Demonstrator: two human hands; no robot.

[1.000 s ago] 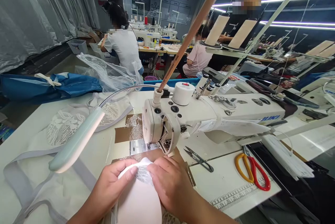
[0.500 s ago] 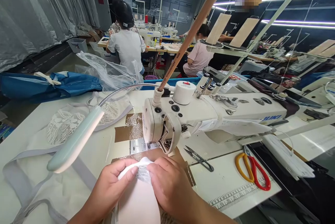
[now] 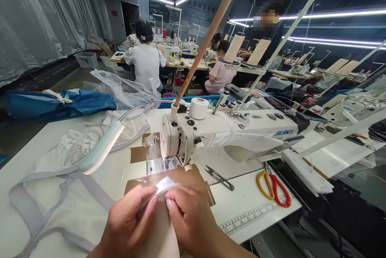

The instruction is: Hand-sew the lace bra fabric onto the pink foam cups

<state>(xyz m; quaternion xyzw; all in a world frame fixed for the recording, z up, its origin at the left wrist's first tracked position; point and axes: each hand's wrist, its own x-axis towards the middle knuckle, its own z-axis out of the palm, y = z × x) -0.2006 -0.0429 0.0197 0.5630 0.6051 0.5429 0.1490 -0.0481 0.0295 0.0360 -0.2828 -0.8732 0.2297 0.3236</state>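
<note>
White fabric piece (image 3: 165, 185) is pinched at its top edge in the grip of the left hand (image 3: 129, 222) and right hand (image 3: 190, 221). Its long axis runs back toward the person. The presser foot (image 3: 165, 164) stands straight ahead, near, on the table (image 3: 244, 205).

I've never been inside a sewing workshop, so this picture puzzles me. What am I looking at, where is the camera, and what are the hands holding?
The camera sits on the worker's head, looking forward and down, so you see that person's own hands at the bottom. The left hand and right hand pinch a piece of white fabric between them, in front of a white sewing machine. On the table lie small snips, scissors with yellow and red handles, and lace to the left. A bendy lamp reaches over the table. Other people sit at machines behind.
</note>
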